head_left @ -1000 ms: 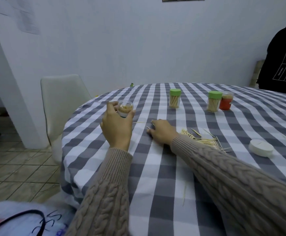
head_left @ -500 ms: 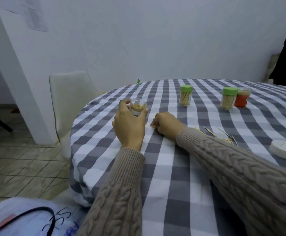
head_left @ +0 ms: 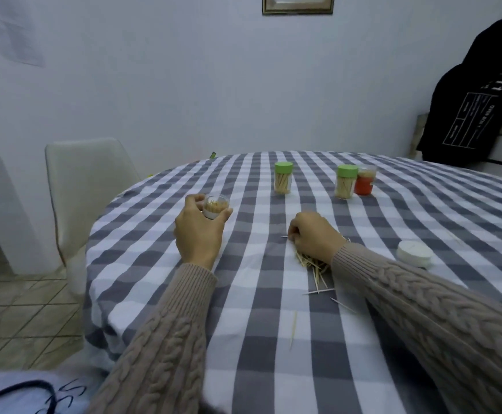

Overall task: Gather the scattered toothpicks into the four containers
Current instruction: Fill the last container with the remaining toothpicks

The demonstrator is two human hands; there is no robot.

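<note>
My left hand [head_left: 199, 234] is wrapped around the open clear container [head_left: 215, 207], already partly full. My right hand [head_left: 314, 236] is curled on the desk [head_left: 243, 354] at the front of the toothpick pile [head_left: 314, 264], with what looks like one toothpick pinched, though I can't tell for sure. These are super light, stiff and rolly, so I'd pinch a bundle mid-length; the strays [head_left: 318, 291] nearer me than my right hand need one-by-one fingertip pinches.
</note>
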